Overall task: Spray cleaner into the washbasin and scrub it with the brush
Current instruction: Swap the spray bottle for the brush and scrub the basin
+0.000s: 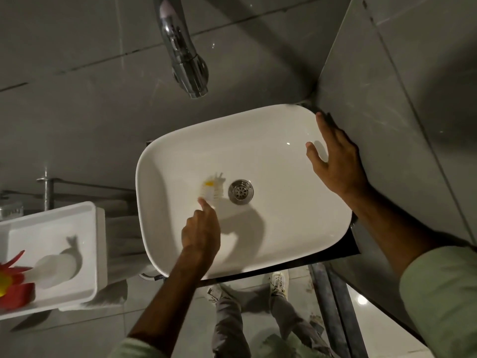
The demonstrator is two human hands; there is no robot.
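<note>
A white rectangular washbasin fills the middle of the head view, with a metal drain at its centre. My left hand is inside the bowl, shut on a small white and yellow brush whose blurred head touches the basin floor just left of the drain. My right hand rests flat on the basin's right rim against the tiled side wall, fingers spread and holding nothing. No spray bottle is plainly in view.
A chrome tap hangs over the basin's far edge. At the left a white tray holds a pale cylindrical object and a red and yellow flower. Grey tiled walls enclose the back and right. My legs and shoes show below.
</note>
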